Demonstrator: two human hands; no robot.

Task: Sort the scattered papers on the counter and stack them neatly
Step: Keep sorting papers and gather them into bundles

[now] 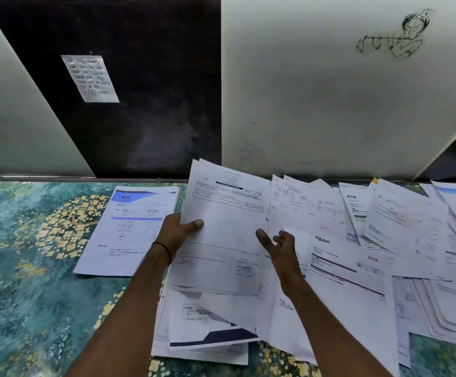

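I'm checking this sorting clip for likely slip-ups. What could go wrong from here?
1. The left grip holds the lifted sheets by one side edge only; one might slide out or fan apart.
2. The right grip is open beside them, above the scattered papers; a sweep could push those overlapping pages further askew.
3. The blue-headed stack lies close on the left; sheets dropped carelessly could knock it out of line.

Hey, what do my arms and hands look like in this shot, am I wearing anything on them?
The left arm and right arm are bare, with no sleeves in view. A thin black band circles the left wrist, just behind the left hand. The right hand and its wrist carry nothing. No watch, ring or glove shows on either hand.
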